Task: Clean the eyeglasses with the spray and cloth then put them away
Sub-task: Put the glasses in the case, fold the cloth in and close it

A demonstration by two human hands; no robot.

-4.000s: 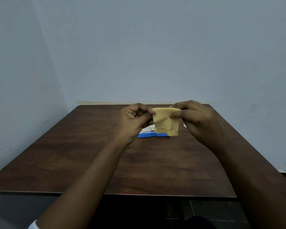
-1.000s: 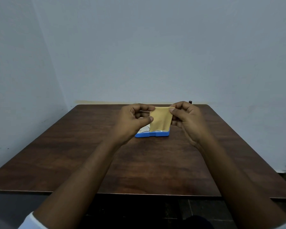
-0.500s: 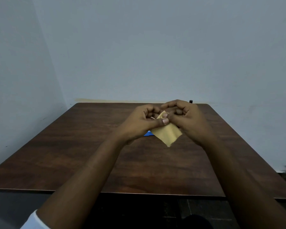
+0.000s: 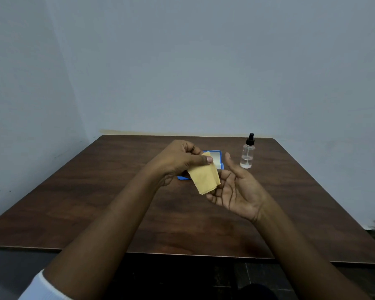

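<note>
My left hand (image 4: 180,161) pinches the top corner of a folded yellow cloth (image 4: 205,177) between thumb and fingers, above the middle of the brown table (image 4: 95,202). The cloth hangs down over the fingertips of my right hand (image 4: 236,189), which lies palm up with its fingers straight and holds nothing. Behind the hands sits an open blue eyeglass case (image 4: 218,158) with a white lining, largely covered by the cloth and my left hand. The eyeglasses are not visible. A small clear spray bottle (image 4: 247,153) with a black nozzle stands upright at the far right.
The table stands in a corner, with grey walls (image 4: 182,72) behind and to the left. Its front edge runs across the lower part of the view, with a dark floor below.
My right hand has let go of the cloth, turned palm up and moved down to the right, uncovering the spray bottle. My left hand now holds the cloth alone.
</note>
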